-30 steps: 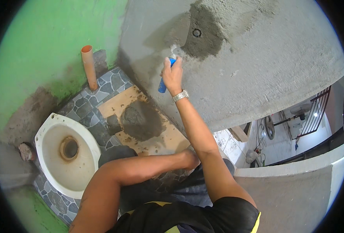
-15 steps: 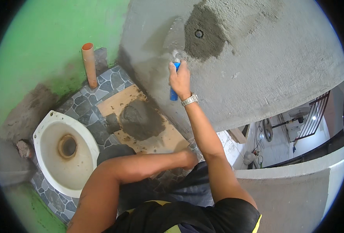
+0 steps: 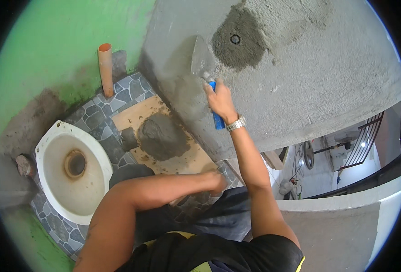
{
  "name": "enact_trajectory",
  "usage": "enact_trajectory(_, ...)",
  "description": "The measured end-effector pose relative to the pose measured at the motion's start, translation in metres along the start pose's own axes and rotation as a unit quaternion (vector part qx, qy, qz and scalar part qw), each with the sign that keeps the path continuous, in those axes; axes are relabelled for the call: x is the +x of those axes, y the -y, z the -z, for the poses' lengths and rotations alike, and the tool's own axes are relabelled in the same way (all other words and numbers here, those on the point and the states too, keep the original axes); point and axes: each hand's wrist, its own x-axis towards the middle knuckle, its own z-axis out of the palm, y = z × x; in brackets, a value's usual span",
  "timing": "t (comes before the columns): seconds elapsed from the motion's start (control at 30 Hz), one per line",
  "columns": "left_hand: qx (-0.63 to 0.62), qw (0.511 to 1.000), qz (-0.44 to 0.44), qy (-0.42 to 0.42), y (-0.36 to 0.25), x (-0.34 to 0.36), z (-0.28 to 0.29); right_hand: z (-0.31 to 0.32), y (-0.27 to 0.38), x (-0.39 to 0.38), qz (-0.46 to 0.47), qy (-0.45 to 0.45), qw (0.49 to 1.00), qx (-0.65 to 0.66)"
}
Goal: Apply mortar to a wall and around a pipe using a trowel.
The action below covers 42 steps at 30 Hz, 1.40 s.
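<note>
My right hand (image 3: 222, 99) grips the blue handle of a trowel (image 3: 199, 59), whose metal blade lies against the grey plastered wall (image 3: 300, 77), left of a dark patch of wet mortar (image 3: 250, 47) with a round opening (image 3: 235, 39) in it. My left hand (image 3: 216, 180) is low by the near edge of a tan board (image 3: 123, 120); its fingers are blurred and hard to make out. On that board is a heap of grey mortar (image 3: 162, 138).
A white toilet bowl (image 3: 73, 190) sits at left, with an orange pipe (image 3: 106, 72) against the green wall (image 3: 60, 41). Stone-pattern tile (image 3: 96, 122) surrounds the board. Through an opening at right show a bright floor with cables, a wheel (image 3: 308, 154) and a metal grille (image 3: 368, 136).
My right hand and trowel have moved rightward and down along the wall, and the blade now shows beside the mortar patch. My left hand has shifted slightly left.
</note>
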Motion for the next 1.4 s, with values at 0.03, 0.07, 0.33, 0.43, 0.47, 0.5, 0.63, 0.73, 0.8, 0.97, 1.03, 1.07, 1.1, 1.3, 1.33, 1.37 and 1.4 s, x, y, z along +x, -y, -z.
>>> enact_trajectory(0.03, 0.016, 1.0, 0.021, 0.005, 0.01, 0.021, -0.017, -0.001, 0.012, -0.005, 0.009, 0.008, 1.0, 0.005)
enact_trajectory(0.07, 0.03, 0.999, 0.043, 0.01, 0.022, 0.037, -0.033, 0.004, 0.031, -0.014, 0.03, -0.003, 0.999, -0.017)
enact_trajectory(0.33, -0.033, 0.999, 0.023, -0.03, 0.009, -0.001, -0.016, 0.079, 0.036, -0.024, 0.088, -0.059, 0.981, -0.164)
enact_trajectory(0.43, -0.028, 0.998, 0.038, -0.045, 0.014, 0.002, -0.019, 0.079, 0.043, -0.021, 0.071, -0.031, 0.985, -0.156)
enact_trajectory(0.47, -0.009, 0.999, 0.019, -0.047, 0.013, 0.001, -0.014, 0.08, 0.041, -0.02, 0.068, -0.023, 0.985, -0.159)
enact_trajectory(0.5, -0.008, 0.999, 0.016, -0.043, 0.013, 0.0, -0.013, 0.08, 0.042, -0.021, 0.069, -0.022, 0.985, -0.159)
enact_trajectory(0.63, -0.005, 0.999, 0.01, -0.04, 0.015, -0.001, -0.012, 0.077, 0.041, -0.023, 0.036, 0.027, 0.987, -0.154)
enact_trajectory(0.73, -0.003, 0.999, 0.006, -0.035, 0.018, 0.002, -0.014, 0.079, 0.045, -0.025, 0.063, 0.003, 0.989, -0.132)
enact_trajectory(0.8, 0.004, 0.999, -0.005, -0.032, 0.018, 0.007, -0.013, 0.083, 0.042, -0.025, 0.076, -0.026, 0.988, -0.132)
enact_trajectory(0.97, -0.049, 0.993, 0.064, -0.082, 0.042, 0.05, -0.071, 0.069, 0.036, -0.014, 0.11, 0.022, 0.977, -0.182)
enact_trajectory(1.03, -0.041, 0.995, 0.034, -0.084, 0.042, 0.053, -0.066, 0.075, 0.038, -0.021, 0.049, 0.067, 0.979, -0.186)
enact_trajectory(1.07, -0.035, 0.996, 0.011, -0.085, 0.043, 0.052, -0.063, 0.076, 0.04, -0.026, -0.008, 0.113, 0.976, -0.184)
enact_trajectory(1.1, -0.031, 0.995, 0.009, -0.09, 0.043, 0.051, -0.063, 0.081, 0.043, -0.034, -0.007, 0.11, 0.976, -0.189)
enact_trajectory(1.3, -0.021, 0.992, 0.01, -0.122, 0.009, -0.01, -0.003, 0.139, 0.071, -0.073, -0.005, -0.031, 0.999, 0.025)
enact_trajectory(1.33, -0.025, 0.995, 0.02, -0.097, 0.011, -0.014, -0.002, 0.148, 0.079, -0.073, -0.007, -0.04, 0.999, 0.011)
enact_trajectory(1.37, -0.029, 0.997, 0.028, -0.072, 0.011, -0.017, -0.001, 0.156, 0.08, -0.073, -0.007, -0.06, 0.998, -0.034)
enact_trajectory(1.4, -0.031, 0.996, 0.031, -0.076, 0.016, -0.013, -0.006, 0.162, 0.082, -0.07, 0.0, -0.078, 0.994, -0.078)
